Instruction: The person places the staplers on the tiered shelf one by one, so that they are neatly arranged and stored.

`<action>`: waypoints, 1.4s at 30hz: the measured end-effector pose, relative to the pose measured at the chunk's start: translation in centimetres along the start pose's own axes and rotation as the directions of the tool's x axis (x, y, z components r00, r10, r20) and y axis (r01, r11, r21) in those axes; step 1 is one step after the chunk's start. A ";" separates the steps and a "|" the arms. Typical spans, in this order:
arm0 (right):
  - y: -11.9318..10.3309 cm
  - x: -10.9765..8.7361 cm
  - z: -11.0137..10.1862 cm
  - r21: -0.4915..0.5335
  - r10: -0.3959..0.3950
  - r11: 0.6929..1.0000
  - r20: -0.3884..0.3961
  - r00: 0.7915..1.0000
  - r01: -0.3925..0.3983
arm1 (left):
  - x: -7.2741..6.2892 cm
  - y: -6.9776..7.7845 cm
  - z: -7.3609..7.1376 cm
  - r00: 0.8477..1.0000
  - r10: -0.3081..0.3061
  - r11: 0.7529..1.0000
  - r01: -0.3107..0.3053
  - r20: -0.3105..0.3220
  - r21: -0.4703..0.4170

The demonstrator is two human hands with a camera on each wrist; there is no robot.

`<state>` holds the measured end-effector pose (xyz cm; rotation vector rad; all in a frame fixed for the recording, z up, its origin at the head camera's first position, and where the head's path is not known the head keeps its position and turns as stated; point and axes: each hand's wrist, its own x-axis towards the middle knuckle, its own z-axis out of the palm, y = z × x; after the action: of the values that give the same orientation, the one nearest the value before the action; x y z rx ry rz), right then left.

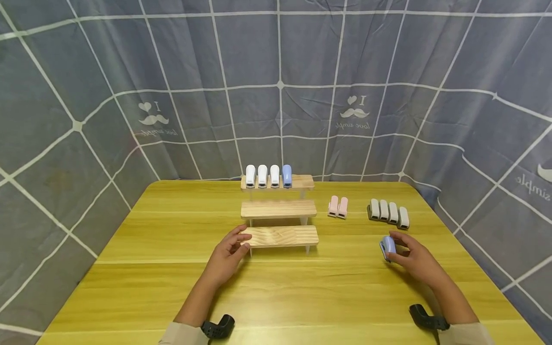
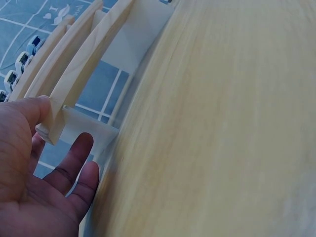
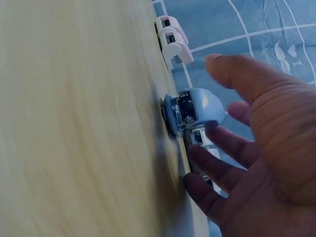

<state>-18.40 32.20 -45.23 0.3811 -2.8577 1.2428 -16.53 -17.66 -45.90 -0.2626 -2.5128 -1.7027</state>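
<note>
My left hand [image 1: 227, 253] is at the left end of the lowest step of a three-tier wooden display stand [image 1: 280, 235]. In the left wrist view, its thumb and index finger pinch the board's end, and the other fingers stay loose. To the right, a small blue stapler [image 1: 388, 245] is at my right hand [image 1: 415, 258]. The right wrist view shows that hand's thumb apart from the stapler [image 3: 205, 106], with the fingertips close to its other side. Three white staplers [image 1: 262, 176] and a blue stapler [image 1: 287, 176] line the top step.
Two pink staplers [image 1: 338, 207] stand side by side right of the stand. Farther right is a row of several whitish staplers [image 1: 388, 212]. A grey checked curtain [image 1: 310, 115] surrounds the back and sides of the wood-grain table [image 1: 172, 268].
</note>
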 end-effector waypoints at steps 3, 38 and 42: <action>0.2 0.0 0.2 -0.005 -0.001 1.000 0.009 1.000 0.001 | 0.0 0.0 -0.1 1.000 0.003 1.000 -0.003 0.001 0.002; 0.2 -0.2 0.3 -0.139 -0.005 0.990 0.016 1.000 0.007 | 0.0 0.1 0.0 1.000 -0.001 1.000 0.002 0.005 -0.020; 0.4 -0.2 0.4 -0.137 -0.005 0.991 -0.008 1.000 0.004 | 0.1 0.1 0.0 1.000 0.002 1.000 -0.002 0.005 -0.017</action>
<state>-18.24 32.21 -45.80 0.3778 -2.9120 1.0366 -16.59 -17.59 -45.82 -0.2702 -2.5020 -1.7253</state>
